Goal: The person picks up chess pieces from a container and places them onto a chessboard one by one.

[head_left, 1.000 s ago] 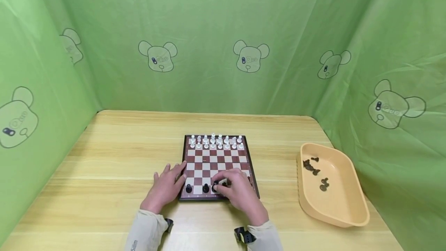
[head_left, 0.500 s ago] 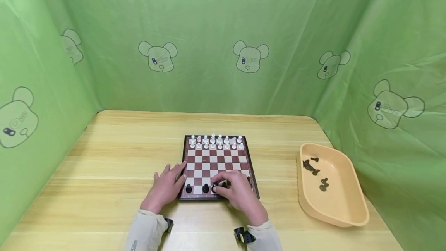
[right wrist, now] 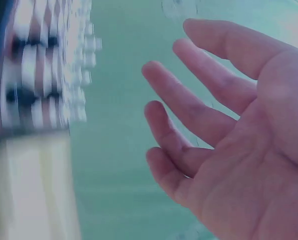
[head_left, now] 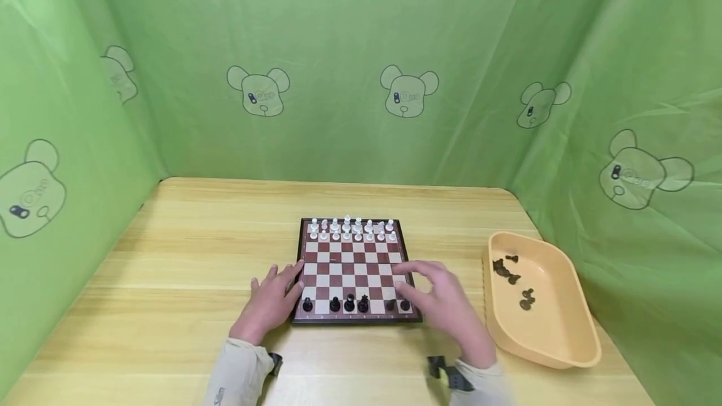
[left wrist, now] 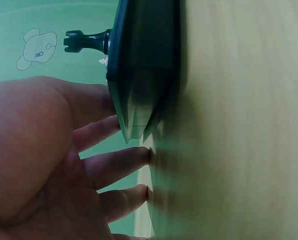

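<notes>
Black chess pieces [head_left: 350, 303] stand along the near edge of a checkered board [head_left: 341, 267], low centre in the frame; loose dark pieces [head_left: 501, 269] lie in an orange tray [head_left: 555, 306] at right. Careful work here likely calls for keeping the board steady and pinching each piece lightly, without brushing its neighbours. The left hand [head_left: 269, 304] is spread, thumb and forefinger against the board's left edge. The right hand [head_left: 448, 302], fingers loosely apart, holds nothing near the right edge.
</notes>
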### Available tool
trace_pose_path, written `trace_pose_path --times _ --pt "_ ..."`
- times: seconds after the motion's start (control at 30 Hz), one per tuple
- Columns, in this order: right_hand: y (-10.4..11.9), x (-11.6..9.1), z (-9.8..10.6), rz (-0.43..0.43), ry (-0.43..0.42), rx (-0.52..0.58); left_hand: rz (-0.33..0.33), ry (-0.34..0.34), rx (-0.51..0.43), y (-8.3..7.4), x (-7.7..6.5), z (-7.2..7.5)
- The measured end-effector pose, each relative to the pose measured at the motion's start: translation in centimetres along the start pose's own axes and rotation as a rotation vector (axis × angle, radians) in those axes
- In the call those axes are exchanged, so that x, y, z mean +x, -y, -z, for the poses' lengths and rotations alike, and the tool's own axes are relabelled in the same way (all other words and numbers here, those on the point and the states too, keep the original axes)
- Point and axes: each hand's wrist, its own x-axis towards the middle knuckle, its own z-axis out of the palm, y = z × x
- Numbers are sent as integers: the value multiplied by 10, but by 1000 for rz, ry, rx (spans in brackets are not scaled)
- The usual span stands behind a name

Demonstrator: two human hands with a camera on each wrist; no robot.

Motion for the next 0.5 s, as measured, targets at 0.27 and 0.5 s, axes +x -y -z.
trace_pose_path --times 0.27,0.5 --pt "-36 -31 68 -57 -48 -209 3 4 3 2 0 -1" --pt "-66 -41 136 -158 -25 -369 3 2 16 3 -2 0"
